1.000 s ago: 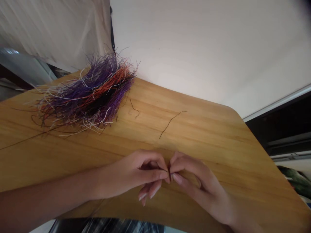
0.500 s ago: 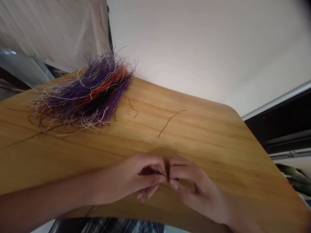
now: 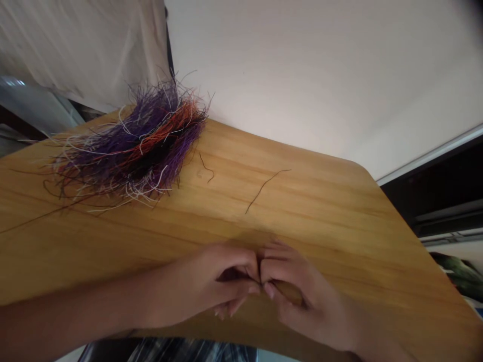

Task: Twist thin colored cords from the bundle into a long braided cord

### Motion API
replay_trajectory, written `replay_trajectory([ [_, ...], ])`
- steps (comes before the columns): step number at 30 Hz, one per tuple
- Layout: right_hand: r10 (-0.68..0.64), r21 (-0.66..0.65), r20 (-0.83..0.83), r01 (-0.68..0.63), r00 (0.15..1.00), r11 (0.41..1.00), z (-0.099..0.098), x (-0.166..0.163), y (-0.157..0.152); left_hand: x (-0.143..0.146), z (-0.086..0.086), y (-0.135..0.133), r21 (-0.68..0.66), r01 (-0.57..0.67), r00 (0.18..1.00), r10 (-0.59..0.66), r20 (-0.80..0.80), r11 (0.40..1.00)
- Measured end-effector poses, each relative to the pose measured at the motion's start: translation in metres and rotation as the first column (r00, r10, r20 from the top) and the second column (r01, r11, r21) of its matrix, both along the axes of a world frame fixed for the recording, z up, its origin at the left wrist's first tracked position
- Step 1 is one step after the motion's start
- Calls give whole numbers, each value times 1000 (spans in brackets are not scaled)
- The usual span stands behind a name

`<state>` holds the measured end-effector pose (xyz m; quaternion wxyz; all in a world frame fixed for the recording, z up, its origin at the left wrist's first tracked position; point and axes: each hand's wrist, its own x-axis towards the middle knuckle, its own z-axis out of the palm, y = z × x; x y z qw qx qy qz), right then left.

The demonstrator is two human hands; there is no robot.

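My left hand (image 3: pixel 222 281) and my right hand (image 3: pixel 298 291) meet fingertip to fingertip above the near part of the wooden table (image 3: pixel 324 201). Each one is closed in a pinch of thumb and index finger. A bit of a thin dark strand (image 3: pixel 258 282) shows between the fingertips; the rest of it is hidden by the fingers. Beyond my hands, a dark loose strand (image 3: pixel 262 189) lies curved on the wood. Left of that rests a shorter, kinked strand (image 3: pixel 206 168).
A thick, tangled bundle of purple, orange, black and white strands (image 3: pixel 151 146) lies at the back left, with long ends trailing left. The white wall (image 3: pixel 302 65) borders the table's far edge. A pale curtain-like cloth (image 3: pixel 83 50) hangs at the upper left.
My hands have shifted very slightly downward, and their fingertips press closer together. The bundle and the loose strands lie as before.
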<state>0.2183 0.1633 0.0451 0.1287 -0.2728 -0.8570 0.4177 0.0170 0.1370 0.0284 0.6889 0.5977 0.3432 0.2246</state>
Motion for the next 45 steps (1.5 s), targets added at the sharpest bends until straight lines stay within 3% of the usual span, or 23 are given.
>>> replay_trajectory([
  [5,6,32,17,-6,1000,999,-4,0,-2,2,1,-3,16,2,997,-1,-83,1000],
  [10,-13,-118,-11,11,1000,993,4,0,0,3,0,-6,50,-12,996,16,-84,999],
  [13,-104,-161,-37,97,994,982,5,-1,2,3,0,-3,45,-87,995,89,-45,995],
  [16,-259,84,-179,277,949,957,0,-1,1,1,0,3,-93,-131,988,138,70,987],
  [17,-269,229,-242,324,932,918,-2,-1,0,1,0,5,-147,-117,983,135,126,982],
  [20,-197,589,-319,356,927,725,-5,0,-2,0,0,9,-256,-46,960,114,257,966],
  [22,-152,678,-294,318,944,662,-5,0,-2,1,-1,9,-291,-15,947,107,304,957],
  [28,-106,715,-283,283,953,639,-2,0,-1,0,-1,7,-318,22,927,100,362,948],
  [31,-90,712,-256,251,962,656,-2,1,0,0,0,6,-308,33,927,86,364,951],
  [37,-50,606,-217,175,975,776,1,5,2,-1,-2,6,-261,38,948,48,315,965],
  [42,-90,391,-227,175,970,904,5,2,3,0,0,7,-252,11,964,57,260,968],
  [45,-131,281,-261,205,956,938,6,1,3,-1,1,7,-250,-17,970,77,232,968],
])
